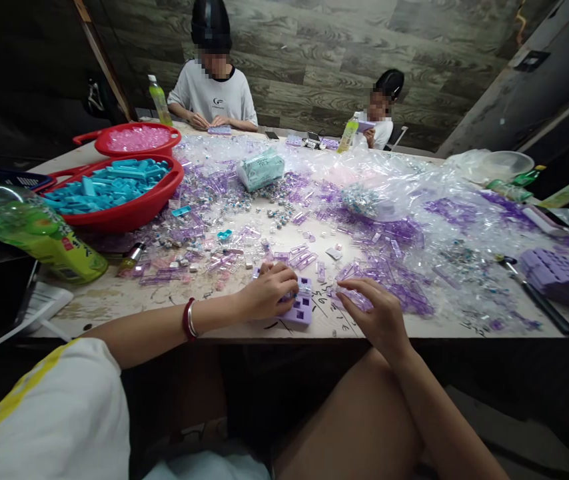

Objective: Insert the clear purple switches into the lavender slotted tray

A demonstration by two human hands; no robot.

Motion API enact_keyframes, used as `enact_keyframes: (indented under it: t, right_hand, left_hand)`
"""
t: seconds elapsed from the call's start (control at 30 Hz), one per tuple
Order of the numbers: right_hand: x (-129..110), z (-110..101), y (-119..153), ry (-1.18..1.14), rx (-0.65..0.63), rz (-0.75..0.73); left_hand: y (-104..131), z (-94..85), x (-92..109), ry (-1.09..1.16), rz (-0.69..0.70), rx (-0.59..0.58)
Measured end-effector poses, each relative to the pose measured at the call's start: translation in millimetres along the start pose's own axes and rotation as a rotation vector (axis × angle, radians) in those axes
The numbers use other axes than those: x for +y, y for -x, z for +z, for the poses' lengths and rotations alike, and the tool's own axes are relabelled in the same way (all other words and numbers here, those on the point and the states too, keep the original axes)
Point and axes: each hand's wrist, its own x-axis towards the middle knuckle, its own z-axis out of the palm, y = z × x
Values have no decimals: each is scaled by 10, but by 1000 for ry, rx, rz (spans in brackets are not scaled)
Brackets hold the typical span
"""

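My left hand [270,291] lies over a light purple block with square holes [302,312] at the table's front edge. Its fingers curl down onto the block and cover much of it; a bit of something clear and bluish shows under the fingertips. Just to the right, my right hand [375,311] is raised above the tabletop, thumb and forefinger brought together. Whatever is in that pinch is too small to name. Clear purple rectangular plastic pieces [404,283] lie scattered beside and behind this hand. A small loose purple piece [320,271] sits between my two hands.
Red baskets hold blue pieces [114,183] and pink pieces [137,138] at the left. A green-capped bottle [39,230] leans nearby. Stacked purple blocks [559,277] and a black-handled tool [539,300] lie right. Two people sit opposite, beyond a tissue pack [260,170].
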Motion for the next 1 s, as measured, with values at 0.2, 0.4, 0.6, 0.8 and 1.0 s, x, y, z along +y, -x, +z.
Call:
enact_keyframes:
  t: [0.2, 0.4, 0.6, 0.8, 1.0]
  right_hand:
    - [-4, -6, -1, -13, -6, -6]
    - [-4, 4, 0, -18, -9, -12]
    - [4, 3, 4, -11, -15, -9]
    - [7, 11, -1, -4, -25, -9]
    - [2, 45, -10, -21, -52, 4]
  left_hand:
    - [12, 15, 31, -19, -75, 42]
    - [12, 31, 11, 100, -164, 60]
    - [12, -6, -6, 177, -248, 50]
    - [7, -28, 22, 148, -255, 61]
    - [-4, -34, 37, 117, -267, 81]
